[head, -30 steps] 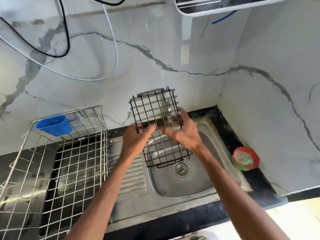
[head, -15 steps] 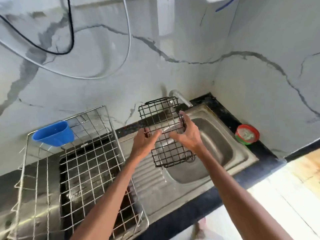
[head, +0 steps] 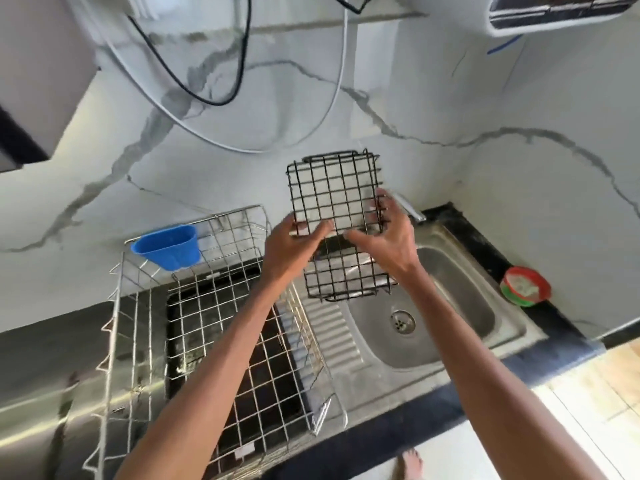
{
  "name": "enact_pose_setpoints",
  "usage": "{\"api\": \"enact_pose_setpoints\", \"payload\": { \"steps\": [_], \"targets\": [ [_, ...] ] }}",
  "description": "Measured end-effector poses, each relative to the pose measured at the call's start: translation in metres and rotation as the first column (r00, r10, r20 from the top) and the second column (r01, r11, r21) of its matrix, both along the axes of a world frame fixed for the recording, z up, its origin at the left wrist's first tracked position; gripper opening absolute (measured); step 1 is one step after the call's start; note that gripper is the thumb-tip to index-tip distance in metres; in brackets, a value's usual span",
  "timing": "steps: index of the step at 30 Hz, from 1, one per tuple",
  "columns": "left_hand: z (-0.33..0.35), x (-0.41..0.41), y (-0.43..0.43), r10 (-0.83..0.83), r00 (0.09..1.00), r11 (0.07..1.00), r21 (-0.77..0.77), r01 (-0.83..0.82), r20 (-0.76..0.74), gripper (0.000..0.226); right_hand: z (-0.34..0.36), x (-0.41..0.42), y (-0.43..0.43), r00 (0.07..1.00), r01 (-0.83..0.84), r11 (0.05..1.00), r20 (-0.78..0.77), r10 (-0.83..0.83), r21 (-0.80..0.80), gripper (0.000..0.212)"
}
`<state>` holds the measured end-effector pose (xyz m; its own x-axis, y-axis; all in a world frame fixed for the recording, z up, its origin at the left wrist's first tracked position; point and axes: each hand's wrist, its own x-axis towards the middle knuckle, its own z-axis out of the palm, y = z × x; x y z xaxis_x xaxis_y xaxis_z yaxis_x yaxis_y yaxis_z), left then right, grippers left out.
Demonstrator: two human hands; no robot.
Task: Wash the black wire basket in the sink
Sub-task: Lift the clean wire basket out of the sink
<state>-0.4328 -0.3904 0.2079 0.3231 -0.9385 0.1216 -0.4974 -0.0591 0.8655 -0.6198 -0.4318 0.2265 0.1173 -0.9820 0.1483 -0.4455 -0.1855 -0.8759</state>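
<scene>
A white marble-veined wall [head: 450,98] filled the upper part of the view, with a black cable [head: 194,95] and a white cable [head: 332,98] looping down across it. Below ran a black counter [head: 398,434]. On its left stood a large steel wire dish rack [head: 145,341], and just beside that, to the right, was the steel sink [head: 460,306] with its ribbed drainboard [head: 332,337].

The black wire basket [head: 332,188] was held up in the air between both hands, over the drainboard and the left side of the basin. It stood on end, slightly tilted, its upper half showing against the wall and its lower rim clear of the steel.

The left hand [head: 291,247] gripped the basket's left edge at mid-height, with the thumb laid across the near mesh and the fingers curled behind the wires. The right hand [head: 388,244] gripped the right edge, its fingers wrapped round the side wires and its thumb pressed to the front, close to the left thumb.

A blue plastic cup [head: 169,247] hung on the rack's back rim. A red-and-green tub [head: 524,285] sat on the counter right of the sink, near the wall. The tap [head: 408,207] jutted out just behind the right hand, and the drain [head: 402,320] lay in the basin floor below the basket.
</scene>
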Motion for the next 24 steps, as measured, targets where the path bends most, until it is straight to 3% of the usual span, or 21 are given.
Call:
{"api": "enact_pose_setpoints", "payload": {
  "steps": [3, 5, 8, 11, 17, 20, 24],
  "targets": [
    [0.030, 0.029, 0.015, 0.123, 0.992, 0.983, -0.144, -0.117, 0.028, 0.052, 0.022, 0.039, 0.008, 0.996, -0.031, 0.999, 0.081, 0.033, -0.034, 0.103],
    [0.036, 0.051, 0.028, 0.199, 0.979, 0.972, -0.132, -0.192, 0.039, 0.062, 0.026, 0.060, 0.017, 0.991, -0.078, 0.997, 0.111, 0.079, -0.008, 0.098],
    [0.028, 0.082, 0.051, 0.259, 0.964, 0.966, -0.025, -0.258, 0.053, 0.073, 0.012, 0.088, 0.035, 0.978, -0.161, 0.982, 0.150, 0.145, 0.099, 0.098],
    [0.011, 0.105, 0.080, 0.256, 0.966, 0.964, 0.058, -0.258, 0.036, 0.054, -0.015, 0.117, 0.052, 0.973, -0.220, 0.950, 0.119, 0.198, 0.221, 0.099],
    [-0.029, 0.139, 0.121, 0.296, 0.955, 0.934, 0.217, -0.284, -0.022, 0.048, -0.058, 0.161, 0.081, 0.965, -0.261, 0.881, 0.112, 0.236, 0.396, 0.116],
    [-0.049, 0.150, 0.127, 0.352, 0.936, 0.880, 0.351, -0.320, -0.030, 0.060, -0.081, 0.175, 0.082, 0.966, -0.251, 0.849, 0.072, 0.247, 0.466, 0.119],
    [-0.081, 0.159, 0.130, 0.398, 0.915, 0.807, 0.498, -0.317, -0.063, 0.055, -0.107, 0.188, 0.086, 0.962, -0.234, 0.786, 0.020, 0.272, 0.573, 0.121]
  ]
}}
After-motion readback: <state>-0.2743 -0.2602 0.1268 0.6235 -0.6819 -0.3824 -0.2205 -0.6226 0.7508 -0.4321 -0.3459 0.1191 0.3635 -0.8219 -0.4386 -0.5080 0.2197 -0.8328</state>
